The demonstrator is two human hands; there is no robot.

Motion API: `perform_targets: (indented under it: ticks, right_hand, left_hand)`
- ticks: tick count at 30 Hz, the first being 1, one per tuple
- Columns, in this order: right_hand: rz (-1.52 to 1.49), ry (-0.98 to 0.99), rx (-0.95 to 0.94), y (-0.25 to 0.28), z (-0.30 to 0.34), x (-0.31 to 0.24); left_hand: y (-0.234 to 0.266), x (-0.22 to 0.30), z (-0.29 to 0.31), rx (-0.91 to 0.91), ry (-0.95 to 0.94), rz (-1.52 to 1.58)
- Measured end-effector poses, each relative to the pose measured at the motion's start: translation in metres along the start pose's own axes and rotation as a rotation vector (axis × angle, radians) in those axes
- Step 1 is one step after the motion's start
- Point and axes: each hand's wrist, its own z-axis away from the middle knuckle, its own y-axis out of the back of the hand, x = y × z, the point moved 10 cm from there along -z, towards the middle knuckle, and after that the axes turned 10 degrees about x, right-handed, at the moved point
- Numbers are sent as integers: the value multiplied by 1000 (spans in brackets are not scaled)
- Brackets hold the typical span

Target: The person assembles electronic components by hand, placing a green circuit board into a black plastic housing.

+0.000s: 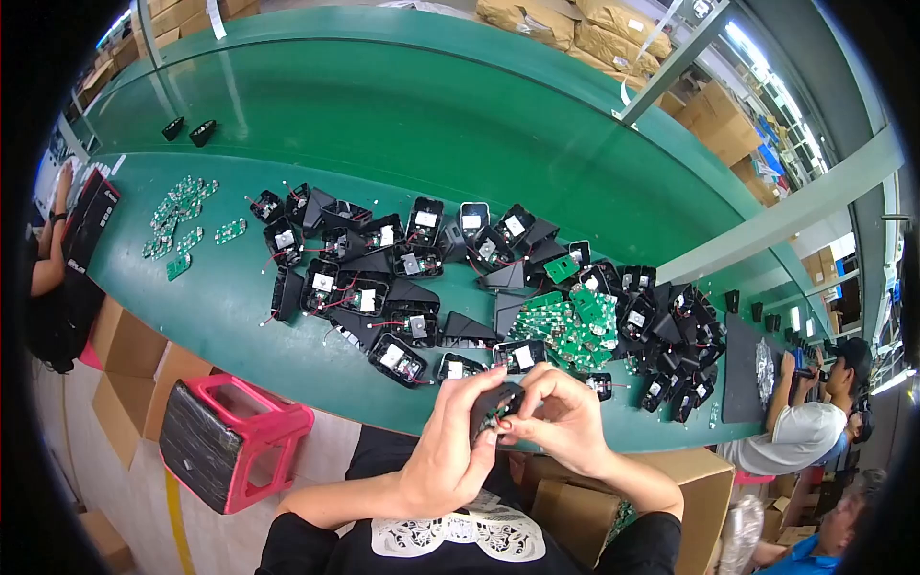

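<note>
Seen from above, a person in a black top with a white lace-like print [458, 534] holds a small, dark, open-sided black plastic housing [486, 402] over the near edge of a long green-surfaced worktable [240, 321]. The bare left hand [448, 426] is wrapped around the housing, gripping it from the left. The bare right hand [563, 420] has thumb and bent forefinger closed on its right side; whether they also pinch a wire or tiny part is too small to tell. A bit of green and metal shows inside the housing, which is tilted between the two hands

Beyond the hands, many open black plastic cases with white rectangles inside and thin red wires [397, 358] lie crowded across the table, some touching or overlapping. Among them, right of centre, is a heaped pile of bright green circuit boards [575, 331]. A looser scatter of small green-and-white circuit boards [177, 216] lies at the table's left end, and two small black wedge-shaped pieces [201, 132] sit farther back

On the floor at left is a pink plastic stool with a black-covered seat [278, 460], near open brown cardboard boxes [125, 350]. At right, a co-worker in a light shirt and dark cap [805, 431] sits by the table; another, dark-clothed co-worker [57, 311] is at the far left
</note>
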Motion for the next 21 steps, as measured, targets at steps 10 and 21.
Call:
perform_targets:
  ticks: [10, 21]
  right_hand:
    - [-98, -348, 108, 3, 2, 4]
    - [-255, -455, 57, -26, 2, 11]
  left_hand:
    - [46, 11, -17, 371, -259, -308]
    - [29, 40, 1, 357, -620, -612]
